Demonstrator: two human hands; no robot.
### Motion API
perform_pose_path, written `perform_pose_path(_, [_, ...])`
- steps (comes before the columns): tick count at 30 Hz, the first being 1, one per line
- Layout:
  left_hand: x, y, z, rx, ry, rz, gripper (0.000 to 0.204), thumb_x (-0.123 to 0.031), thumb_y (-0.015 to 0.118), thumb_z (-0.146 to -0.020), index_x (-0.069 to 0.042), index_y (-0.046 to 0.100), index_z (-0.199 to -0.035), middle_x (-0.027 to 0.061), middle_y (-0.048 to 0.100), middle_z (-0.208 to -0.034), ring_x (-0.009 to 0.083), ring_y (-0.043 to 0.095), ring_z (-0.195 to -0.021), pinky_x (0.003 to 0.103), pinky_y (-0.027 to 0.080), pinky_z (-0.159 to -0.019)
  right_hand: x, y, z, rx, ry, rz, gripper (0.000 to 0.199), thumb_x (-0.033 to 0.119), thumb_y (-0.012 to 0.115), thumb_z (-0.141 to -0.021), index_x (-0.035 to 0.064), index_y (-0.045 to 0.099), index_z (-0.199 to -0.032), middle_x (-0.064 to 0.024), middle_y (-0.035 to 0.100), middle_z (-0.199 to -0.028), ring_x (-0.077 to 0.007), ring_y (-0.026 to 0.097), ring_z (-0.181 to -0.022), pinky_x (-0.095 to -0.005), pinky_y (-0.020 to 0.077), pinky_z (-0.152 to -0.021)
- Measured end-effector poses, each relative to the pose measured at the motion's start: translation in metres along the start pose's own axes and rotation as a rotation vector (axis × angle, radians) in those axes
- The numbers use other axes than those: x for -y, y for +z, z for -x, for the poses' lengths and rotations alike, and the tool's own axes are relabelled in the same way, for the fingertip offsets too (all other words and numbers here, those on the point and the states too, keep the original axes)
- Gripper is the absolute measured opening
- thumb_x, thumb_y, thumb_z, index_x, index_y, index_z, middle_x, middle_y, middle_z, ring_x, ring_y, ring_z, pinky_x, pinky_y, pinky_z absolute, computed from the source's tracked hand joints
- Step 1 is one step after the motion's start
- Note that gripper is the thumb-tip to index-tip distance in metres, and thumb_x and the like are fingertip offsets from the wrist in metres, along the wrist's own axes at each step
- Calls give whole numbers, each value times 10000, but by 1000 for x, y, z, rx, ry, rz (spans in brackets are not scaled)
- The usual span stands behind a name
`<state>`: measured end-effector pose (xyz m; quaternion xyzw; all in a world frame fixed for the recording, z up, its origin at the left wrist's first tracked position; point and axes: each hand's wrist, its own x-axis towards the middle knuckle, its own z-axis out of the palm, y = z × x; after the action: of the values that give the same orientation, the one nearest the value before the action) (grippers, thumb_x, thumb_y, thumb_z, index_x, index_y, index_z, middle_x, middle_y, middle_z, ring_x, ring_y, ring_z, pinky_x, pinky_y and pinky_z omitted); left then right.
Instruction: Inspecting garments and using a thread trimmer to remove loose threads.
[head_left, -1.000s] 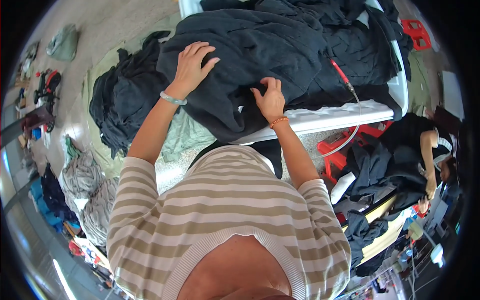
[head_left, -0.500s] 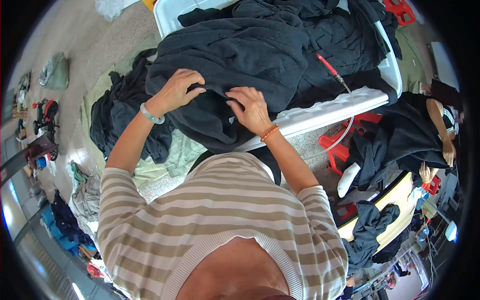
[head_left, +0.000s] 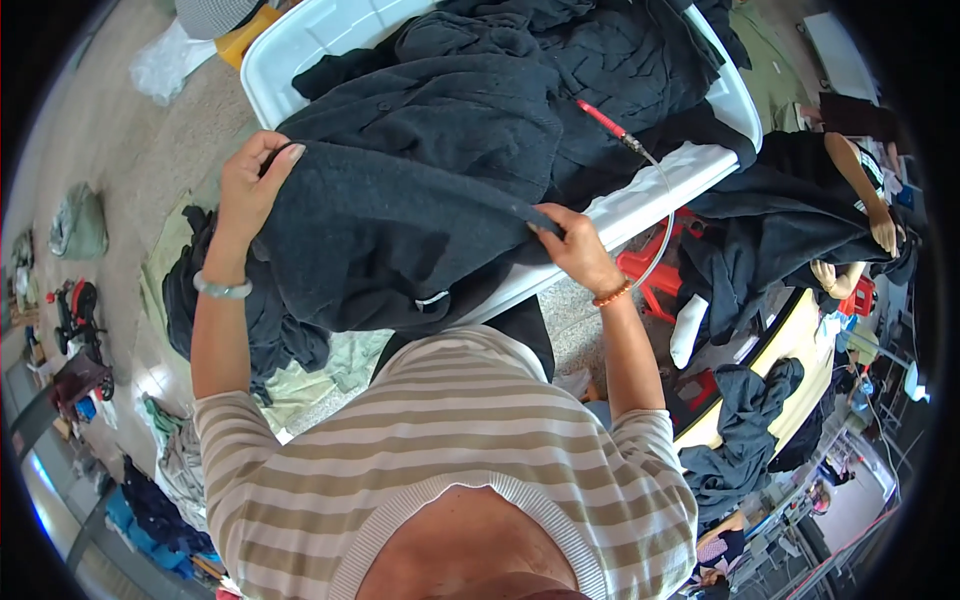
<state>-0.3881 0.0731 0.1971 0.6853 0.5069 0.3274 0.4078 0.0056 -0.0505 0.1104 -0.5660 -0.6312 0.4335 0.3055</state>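
A dark grey knitted garment (head_left: 390,230) lies across the near edge of a white table (head_left: 640,200) and hangs over it toward me. My left hand (head_left: 252,185) grips its upper left edge, fingers curled over the fabric. The garment's right edge is pinched in my right hand (head_left: 572,245), close to the table rim. More dark garments (head_left: 560,70) are heaped on the table behind it.
A red-handled tool with a clear hose (head_left: 615,128) rests on the pile at the table's right. Dark clothes (head_left: 215,310) lie on the floor at left. Another person (head_left: 860,190) at right handles a black garment. A red stool (head_left: 655,275) stands under the table.
Both hands went from lying flat on the garment to gripping its edges and have spread apart, lifting it off the pile. The view has shifted.
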Motion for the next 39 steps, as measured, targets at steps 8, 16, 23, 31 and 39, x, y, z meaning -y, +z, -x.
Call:
perform_pose_path(8, [73,58,-82,-137,-201,-398,243,-256,679,-866,-17,639,-862,79,622,-688,163,587,-679,280,460,-666,-67,-48,-65,-191,242,-193,198,143,743,-820,-23,679,-906,21,650,-779,-41,549,-720,-204,471,-651])
perform_pose_path(16, [136,94,-95,205,-247,-1016,386,-206,669,-831,-112,550,-1186,173,541,-1100,373,613,-942,440,510,-793,-188,-18,-203,-496,171,93,344,100,694,-816,7,642,-1143,-92,701,-912,-154,649,-809,-263,498,-736])
perform_pose_path(23, [144,90,-96,179,-291,-1036,290,-173,637,-838,-84,609,-1113,165,586,-1044,371,621,-907,441,508,-783,-218,-14,-234,-124,565,-165,563,185,752,-762,-87,541,-1208,-184,637,-1094,-221,620,-978,-297,481,-845])
perform_pose_path(31, [131,54,-89,-29,-259,-628,258,-218,661,-846,-29,662,-1021,165,683,-949,311,657,-901,364,505,-797,-212,-13,-223,-150,164,-82,634,203,761,-768,-1,493,-1305,-134,647,-1038,-195,621,-928,-299,489,-816])
perform_pose_path(39, [86,14,-42,-73,-403,-370,228,-162,675,-858,12,642,-1003,45,676,-857,115,620,-806,238,476,-732,-157,-15,-211,100,168,265,475,197,730,-776,21,593,-1195,-160,647,-1082,-274,624,-950,-341,485,-846])
